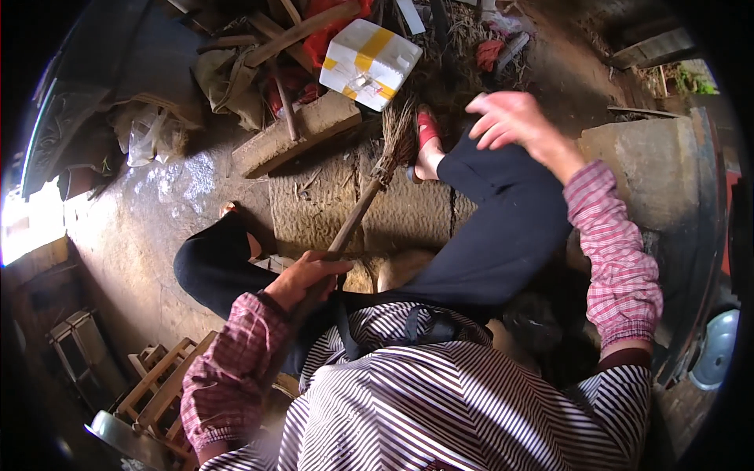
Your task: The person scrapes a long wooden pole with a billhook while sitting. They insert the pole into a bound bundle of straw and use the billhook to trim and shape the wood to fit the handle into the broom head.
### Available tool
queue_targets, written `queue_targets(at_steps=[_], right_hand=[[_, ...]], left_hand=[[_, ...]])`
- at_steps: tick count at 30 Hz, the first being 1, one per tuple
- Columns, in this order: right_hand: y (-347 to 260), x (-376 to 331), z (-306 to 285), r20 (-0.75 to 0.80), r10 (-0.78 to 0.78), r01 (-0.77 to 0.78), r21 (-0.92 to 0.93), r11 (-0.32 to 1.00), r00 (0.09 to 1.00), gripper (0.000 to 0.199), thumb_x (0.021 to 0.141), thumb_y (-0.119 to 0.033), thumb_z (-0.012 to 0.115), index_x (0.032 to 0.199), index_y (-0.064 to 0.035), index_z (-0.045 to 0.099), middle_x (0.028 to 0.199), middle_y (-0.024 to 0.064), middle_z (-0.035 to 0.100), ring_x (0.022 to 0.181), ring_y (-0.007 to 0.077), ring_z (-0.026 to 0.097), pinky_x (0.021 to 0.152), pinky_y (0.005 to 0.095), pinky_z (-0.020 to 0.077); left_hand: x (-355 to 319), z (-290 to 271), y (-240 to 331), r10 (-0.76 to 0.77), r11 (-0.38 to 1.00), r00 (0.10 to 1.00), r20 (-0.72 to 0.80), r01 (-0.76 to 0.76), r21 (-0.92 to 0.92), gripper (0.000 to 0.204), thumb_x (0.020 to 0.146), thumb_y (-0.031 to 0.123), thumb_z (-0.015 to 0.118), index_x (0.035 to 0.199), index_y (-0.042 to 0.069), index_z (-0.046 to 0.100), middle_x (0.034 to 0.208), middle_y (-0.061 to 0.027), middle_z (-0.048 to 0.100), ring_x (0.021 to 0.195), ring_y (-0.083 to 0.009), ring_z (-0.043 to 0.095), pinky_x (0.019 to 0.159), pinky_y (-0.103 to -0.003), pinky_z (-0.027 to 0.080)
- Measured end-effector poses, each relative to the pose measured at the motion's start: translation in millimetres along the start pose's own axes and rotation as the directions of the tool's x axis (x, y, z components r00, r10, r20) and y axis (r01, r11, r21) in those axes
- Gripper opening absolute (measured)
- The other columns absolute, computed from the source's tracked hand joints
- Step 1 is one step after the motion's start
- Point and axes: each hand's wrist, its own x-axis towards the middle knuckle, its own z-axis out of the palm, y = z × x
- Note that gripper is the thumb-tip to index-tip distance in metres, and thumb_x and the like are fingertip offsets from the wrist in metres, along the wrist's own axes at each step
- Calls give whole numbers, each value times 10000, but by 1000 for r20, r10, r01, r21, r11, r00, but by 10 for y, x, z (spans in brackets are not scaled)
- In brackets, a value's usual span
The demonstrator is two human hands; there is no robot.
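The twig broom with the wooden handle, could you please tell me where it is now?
In the head view, the twig broom slants from lower left to upper centre, its handle in the left hand, its bristles beside the red shoe.

Consists of a worn grey-brown floor point(133, 267), with rough stone slabs point(408, 212) at the centre. Carries a long pale block point(322, 122), lying obliquely just beyond the slabs, and a slatted wooden frame point(161, 382) at lower left. Bears thin twigs point(311, 180) on the slabs.
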Motion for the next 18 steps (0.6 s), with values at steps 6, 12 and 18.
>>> queue_targets(at_steps=[6, 12, 18], right_hand=[[1104, 407, 1565, 366, 320, -374, 85, 924, 874, 448, 922, -386, 637, 929, 61, 650, 804, 172, 706, 668, 246, 708, 632, 299, 597], [1141, 371, 2598, 331, 353, -450, 826, 340, 875, 550, 881, -467, 663, 1124, 20, 581, 1010, 153, 680, 906, 201, 673, 787, 277, 543], [1614, 572, 2840, 274, 320, -345, 918, 194, 907, 283, 889, -240, 667, 1012, 8, 613, 840, 76, 636, 631, 80, 518, 566, 197, 451]], left_hand=[[582, 33, -250, -139, 966, 978, 157, 168, -195, 276, 856, 154, 692, 646, 67, 536, 509, -18, 474, 374, -140, 445, 387, -278, 348], [498, 229, -276, -105, 894, 970, 221, 190, -406, 180, 867, 50, 638, 747, 69, 506, 541, -4, 458, 422, -115, 435, 408, -244, 345], [479, 271, -253, -112, 869, 957, 268, 225, -441, 205, 839, -6, 617, 730, 79, 465, 547, 3, 456, 446, -98, 435, 435, -226, 351]])
